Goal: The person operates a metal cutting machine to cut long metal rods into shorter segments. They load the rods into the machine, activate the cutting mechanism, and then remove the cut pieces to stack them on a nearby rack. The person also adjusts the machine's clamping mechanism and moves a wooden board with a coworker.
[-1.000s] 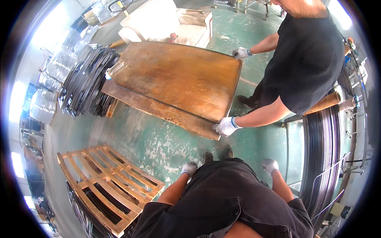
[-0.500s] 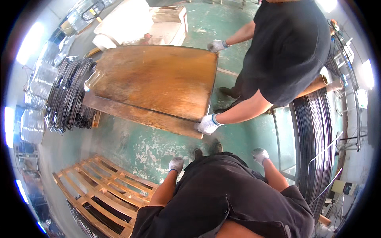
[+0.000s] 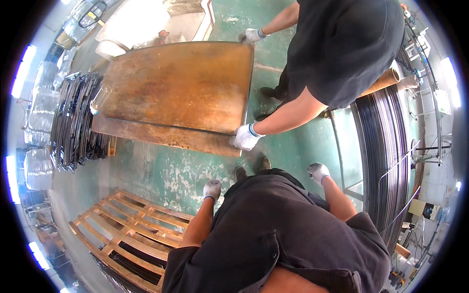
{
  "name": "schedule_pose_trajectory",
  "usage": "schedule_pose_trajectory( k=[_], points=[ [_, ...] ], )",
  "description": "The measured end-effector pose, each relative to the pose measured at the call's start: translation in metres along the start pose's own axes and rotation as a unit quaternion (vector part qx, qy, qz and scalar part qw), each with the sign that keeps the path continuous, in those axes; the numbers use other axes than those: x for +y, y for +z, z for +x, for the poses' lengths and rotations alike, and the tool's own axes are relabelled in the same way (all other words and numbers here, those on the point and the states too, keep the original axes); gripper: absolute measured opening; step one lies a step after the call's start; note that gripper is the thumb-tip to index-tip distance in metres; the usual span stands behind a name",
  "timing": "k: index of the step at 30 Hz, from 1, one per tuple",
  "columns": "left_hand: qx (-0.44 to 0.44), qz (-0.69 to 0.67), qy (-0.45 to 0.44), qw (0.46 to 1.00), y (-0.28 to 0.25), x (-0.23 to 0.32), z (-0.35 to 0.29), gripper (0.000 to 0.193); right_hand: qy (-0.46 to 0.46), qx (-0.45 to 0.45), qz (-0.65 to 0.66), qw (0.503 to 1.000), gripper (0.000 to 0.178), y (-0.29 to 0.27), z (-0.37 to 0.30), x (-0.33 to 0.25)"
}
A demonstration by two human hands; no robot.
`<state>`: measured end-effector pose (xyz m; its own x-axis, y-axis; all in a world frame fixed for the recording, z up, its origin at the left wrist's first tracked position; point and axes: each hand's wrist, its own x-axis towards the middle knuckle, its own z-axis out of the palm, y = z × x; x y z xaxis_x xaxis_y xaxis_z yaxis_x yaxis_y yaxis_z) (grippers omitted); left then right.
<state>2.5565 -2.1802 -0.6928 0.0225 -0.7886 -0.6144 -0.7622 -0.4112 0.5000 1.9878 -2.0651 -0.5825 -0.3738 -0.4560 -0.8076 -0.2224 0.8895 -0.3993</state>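
Observation:
My left hand, in a white knit glove, hangs beside my body with its fingers curled in and nothing in them. On my other side, my right hand, also gloved, has its fingers bent inward and holds nothing visible. Both hands are apart from everything around them. Ahead lies a large worn brown panel with a thin dark edge, over a brown board that shows along the near side. A co-worker's gloved hands are at its two right corners.
A wooden pallet lies at lower left. Dark metal frames are stacked at far left, near a pale sofa. Long dark strips are piled at right, with brown rolls behind. The co-worker stands ahead, right of the panel.
The panel, the co-worker and the pale sofa sit further up and left in the picture. My right hand appears slightly higher; both my hands stay free at my sides.

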Motion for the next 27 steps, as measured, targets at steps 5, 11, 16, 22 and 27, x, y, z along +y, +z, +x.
schedule_pose_trajectory(
  k=[5,11,16,22,27],
  points=[
    [-0.036,-0.019,-0.037,0.998,-0.013,0.039,-0.026,0.036,-0.321,0.014,-0.499,0.805,0.029,-0.009,0.030,0.048],
    [-0.011,0.044,0.023,0.999,-0.010,0.043,-0.027,0.043,-0.413,0.033,-0.477,0.775,0.022,-0.007,0.035,0.040],
    [-0.006,0.153,0.144,0.978,0.004,0.004,-0.008,0.042,-0.291,-0.025,-0.534,0.794,0.022,-0.009,0.024,0.021],
    [-0.044,0.100,0.018,0.994,-0.021,0.055,-0.039,0.043,-0.309,-0.030,-0.576,0.756,0.028,-0.009,0.048,0.030],
    [-0.027,0.070,-0.007,0.997,-0.017,0.055,-0.042,0.040,-0.317,-0.046,-0.206,0.925,0.017,-0.007,0.095,0.099]
  ],
)
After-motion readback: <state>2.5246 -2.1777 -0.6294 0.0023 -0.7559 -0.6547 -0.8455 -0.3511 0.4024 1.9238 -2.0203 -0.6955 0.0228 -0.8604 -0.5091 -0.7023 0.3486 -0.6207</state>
